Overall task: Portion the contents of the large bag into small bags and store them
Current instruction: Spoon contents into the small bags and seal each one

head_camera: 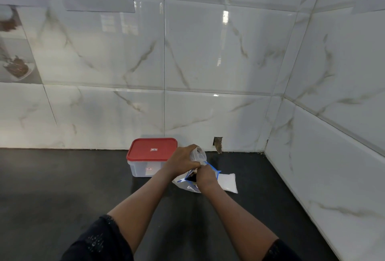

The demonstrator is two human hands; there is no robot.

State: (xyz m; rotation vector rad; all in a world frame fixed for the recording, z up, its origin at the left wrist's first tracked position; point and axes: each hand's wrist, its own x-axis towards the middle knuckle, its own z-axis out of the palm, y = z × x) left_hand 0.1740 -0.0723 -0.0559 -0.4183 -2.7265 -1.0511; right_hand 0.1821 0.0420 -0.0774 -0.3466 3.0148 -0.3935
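The left hand (183, 161) grips a clear cup (199, 154), tilted over the blue-rimmed bag (188, 186). The right hand (205, 178) pinches that bag's rim, holding it upright on the dark counter (62, 187). A flat white packet (228, 181) lies just right of the bag, and a red-lidded container (143, 170) stands to its far left.

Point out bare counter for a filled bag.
The black countertop lies bare left of the red-lidded clear plastic box and nearer the person, either side of the forearms. A narrower strip runs between the flat white bag and the right tiled wall. Crowded: between the box and that bag, where the left hand and right hand work.
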